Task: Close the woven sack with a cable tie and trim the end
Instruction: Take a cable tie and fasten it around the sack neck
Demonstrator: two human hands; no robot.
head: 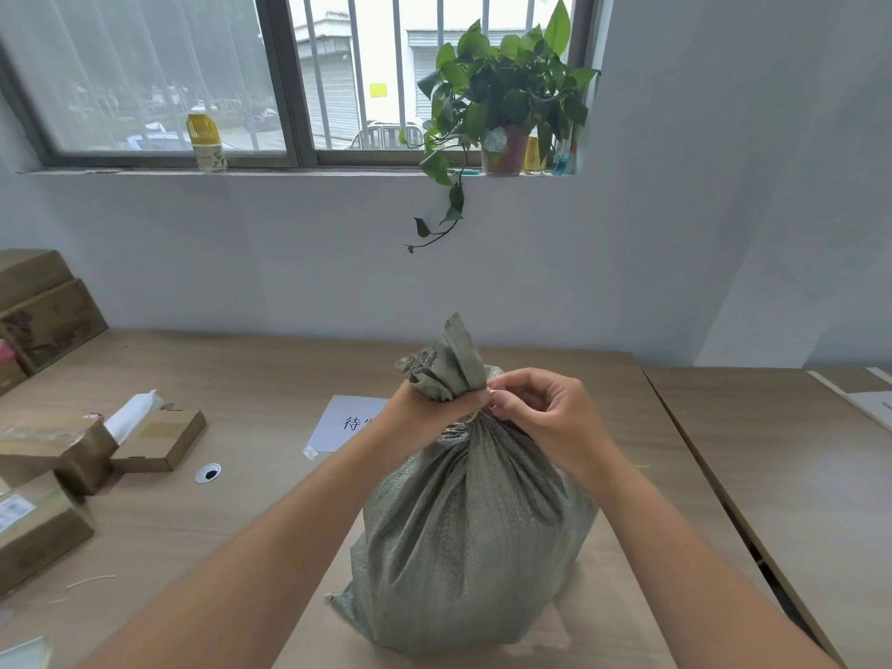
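Observation:
A full grey-green woven sack (463, 538) stands upright on the wooden table (241, 379), its mouth gathered into a bunched neck (446, 366). My left hand (425, 408) is wrapped tightly around that neck from the left. My right hand (536, 408) is at the neck's right side, with thumb and fingertips pinched on a thin pale cable tie (485, 411) that runs around the gather. Only a short stretch of the tie shows between my hands. No cutting tool is in view.
A white paper sheet with black characters (345, 422) lies behind the sack. Several cardboard boxes (154, 439) sit along the table's left side, with a round cable grommet (208, 473) near them. A second table (796, 475) adjoins on the right. A potted plant (502, 94) stands on the windowsill.

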